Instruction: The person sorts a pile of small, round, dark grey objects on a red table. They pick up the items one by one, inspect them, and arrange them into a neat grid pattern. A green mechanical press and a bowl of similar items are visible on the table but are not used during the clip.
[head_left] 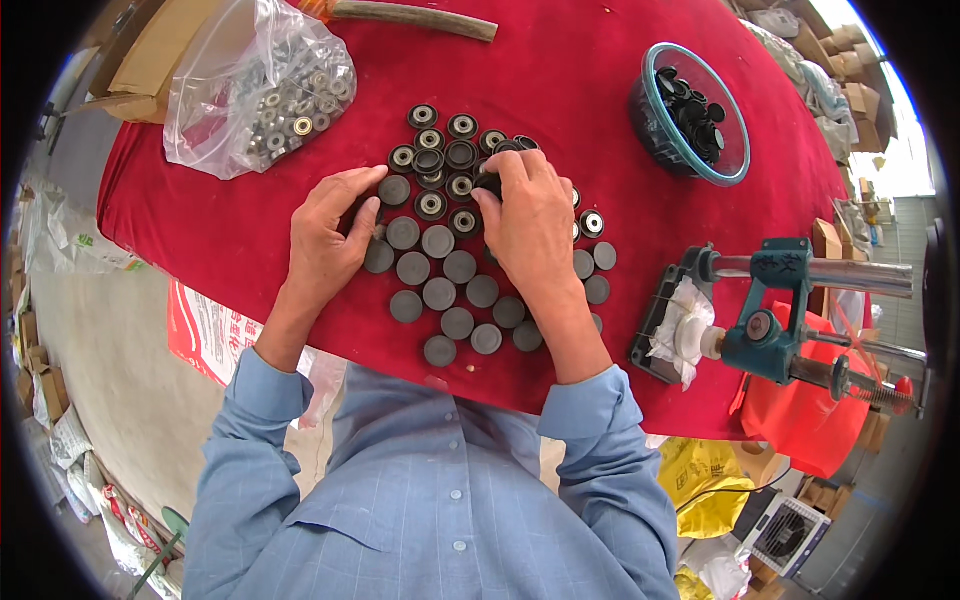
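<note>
Grey round caps (pixel 439 293) lie flat side by side on the red cloth (pixel 250 225) in front of me. Beyond them, black ring-shaped caps with metal bearings (pixel 431 205) in them stand close together. My right hand (pixel 535 215) is over the right part of this cluster, thumb and fingers pinching a black round cap (pixel 488 184). To the left of the caps, my left hand (pixel 330 235) is curled, thumb and forefinger bent round something dark that they mostly hide. Its fingertips are nearest to a grey cap at the group's left edge.
A clear plastic bag of metal bearings (pixel 300 110) lies at the far left beside a cardboard box (pixel 150 60). At the far right stands a clear tub (pixel 742 120) holding black caps. A green hand press (pixel 765 340) stands on the right. A pale stick (pixel 415 14) lies at the back.
</note>
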